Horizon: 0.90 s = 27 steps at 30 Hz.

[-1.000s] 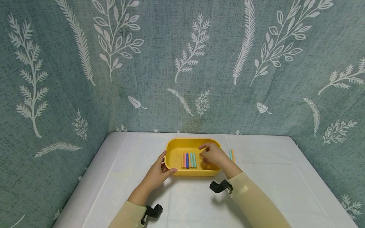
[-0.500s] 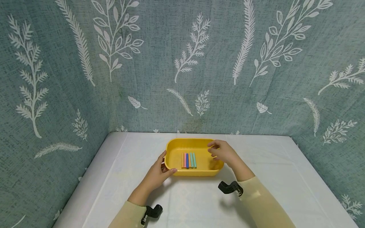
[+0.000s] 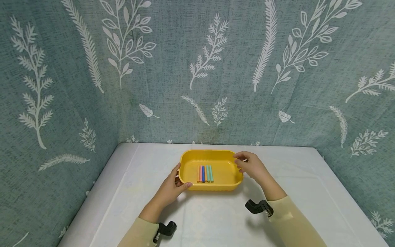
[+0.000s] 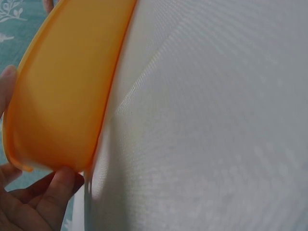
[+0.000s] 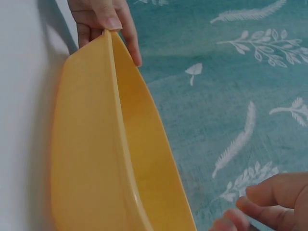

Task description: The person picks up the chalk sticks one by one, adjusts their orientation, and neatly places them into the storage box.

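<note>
A yellow tray (image 3: pixel 226 175) stands on the white-covered table. My left hand (image 3: pixel 170 188) grips its left end, thumb on the near corner of the rim and fingers along the outer side. Several thin coloured sticks (image 3: pixel 203 174), like chalk, lie side by side inside, in orange, pink, blue and teal. At the tray's right rim is my right hand (image 3: pixel 252 165), its fingers loosely bent with nothing visible between them. In the right wrist view, the fingertips (image 5: pixel 262 195) appear apart from the tray wall. The sticks formerly seen right of the tray are hidden behind this hand.
White cloth (image 3: pixel 203 219) covers the table around the tray. Behind it and at both sides hang teal leaf-patterned curtains (image 3: pixel 172 68). Each sleeve carries a black wrist camera, one by the left forearm (image 3: pixel 166 229) and one by the right (image 3: pixel 259 207).
My right hand has moved rightward from above the tray's inside to its right rim, covering the teal and orange sticks beside the tray. The left hand, tray and sticks inside stay put.
</note>
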Available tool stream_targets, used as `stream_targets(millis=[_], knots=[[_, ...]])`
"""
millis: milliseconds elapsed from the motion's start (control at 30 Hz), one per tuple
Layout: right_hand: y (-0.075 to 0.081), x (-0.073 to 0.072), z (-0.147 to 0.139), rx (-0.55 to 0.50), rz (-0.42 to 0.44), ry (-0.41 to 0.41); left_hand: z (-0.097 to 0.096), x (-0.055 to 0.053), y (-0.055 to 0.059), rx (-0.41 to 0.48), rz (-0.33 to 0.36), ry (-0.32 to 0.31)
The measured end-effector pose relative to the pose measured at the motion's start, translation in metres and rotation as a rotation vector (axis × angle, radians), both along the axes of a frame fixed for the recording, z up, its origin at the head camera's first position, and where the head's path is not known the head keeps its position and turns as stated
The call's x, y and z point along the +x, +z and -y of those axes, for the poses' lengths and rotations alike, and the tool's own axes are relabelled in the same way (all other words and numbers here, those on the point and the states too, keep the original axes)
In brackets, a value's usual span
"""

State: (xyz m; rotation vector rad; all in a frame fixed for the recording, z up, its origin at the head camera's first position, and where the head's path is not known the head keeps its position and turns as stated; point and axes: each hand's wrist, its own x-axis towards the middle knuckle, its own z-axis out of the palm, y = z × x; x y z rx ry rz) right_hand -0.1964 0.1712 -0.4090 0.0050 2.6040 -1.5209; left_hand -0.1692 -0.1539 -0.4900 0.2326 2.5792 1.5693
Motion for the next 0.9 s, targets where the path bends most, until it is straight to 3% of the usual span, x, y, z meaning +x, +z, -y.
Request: stream_targets(millis=[233,467,900], knots=[[-0.007,0.007,-0.021,0.022,-0.075,-0.050,-0.001,0.000,0.001,-0.003,0.007,0.002],[-0.023,0.004,-0.043,0.071,-0.101,-0.066,-0.001,0.000,0.001,0.000,0.010,0.000],[-0.047,-0.011,-0.065,0.111,-0.053,-0.111,0.001,0.001,0.002,0.002,0.007,-0.007]])
